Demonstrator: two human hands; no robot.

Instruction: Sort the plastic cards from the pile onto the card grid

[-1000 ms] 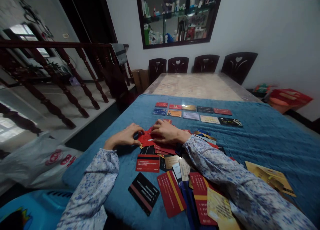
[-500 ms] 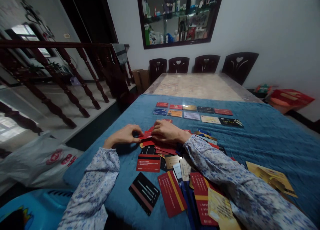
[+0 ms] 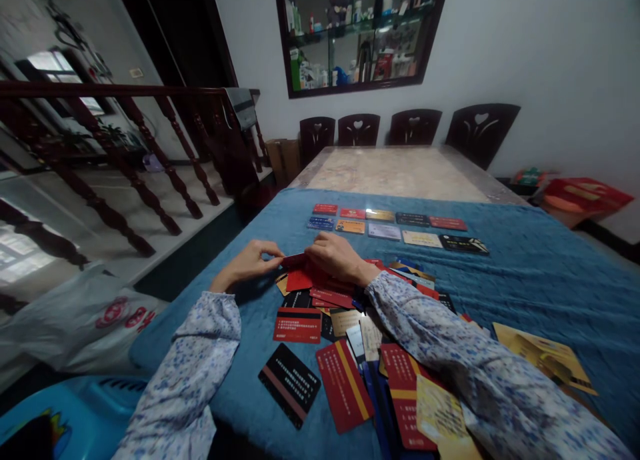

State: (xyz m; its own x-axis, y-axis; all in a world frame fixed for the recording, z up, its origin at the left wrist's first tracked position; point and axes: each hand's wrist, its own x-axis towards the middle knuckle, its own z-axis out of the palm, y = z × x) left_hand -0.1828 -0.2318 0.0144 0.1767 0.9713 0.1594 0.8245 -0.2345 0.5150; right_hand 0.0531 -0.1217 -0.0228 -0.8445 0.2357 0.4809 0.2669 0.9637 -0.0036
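Note:
Between my two hands is a red card [image 3: 293, 261], tilted up so that mostly its edge shows. My left hand [image 3: 253, 263] pinches its left end with thumb and fingertips. My right hand [image 3: 334, 255] grips the right end, its fingers covering that part. Below them lies a loose heap of cards, with a red card [image 3: 297, 325] bearing a black stripe, a black card [image 3: 290, 385] and a dark red card [image 3: 344, 385] with a yellow stripe. Beyond my hands two rows of cards lie face up, among them an orange card [image 3: 350, 227] and a black card [image 3: 463, 245].
A blue cloth [image 3: 525, 267] covers the near part of the table, and bare marble top [image 3: 395, 170] shows behind it. A large gold card [image 3: 545, 357] lies at the right. Left of the table are a blue plastic stool [image 3: 95, 413] and white plastic bags [image 3: 75, 320].
Both hands have risen slightly with the red card. The card has tipped from showing its face to nearly edge-on. The rows and the heap look the same.

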